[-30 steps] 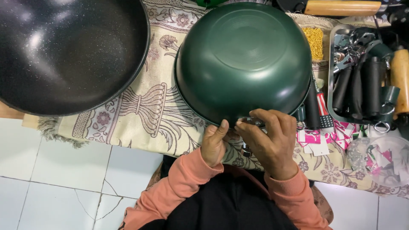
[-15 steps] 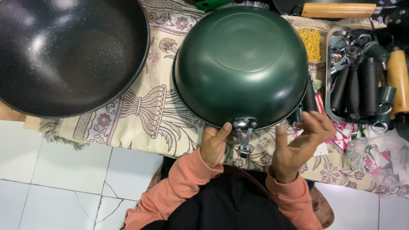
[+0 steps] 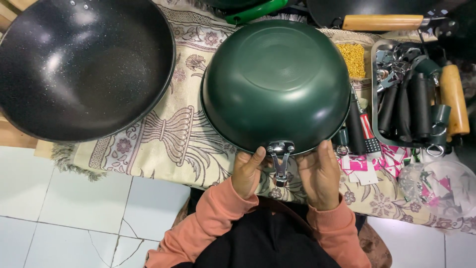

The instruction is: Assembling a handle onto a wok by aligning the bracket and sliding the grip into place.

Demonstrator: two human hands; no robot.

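A dark green pan lies upside down on a patterned cloth. A bare metal handle bracket sticks out from its near rim, toward me. My left hand rests at the rim just left of the bracket, thumb touching the pan's edge. To the right of the bracket my right hand lies palm down with its fingers together, the fingertips reaching the rim. Neither hand grips anything.
A large black speckled wok sits at the upper left. A metal tray at the right holds black handles and wooden handles. A wood-handled pan lies at the top, gold screws beside the tray, a clear bag lower right.
My right hand left the bracket, swung out to the right, then came back to settle flat beside it. The left hand stayed at the rim.
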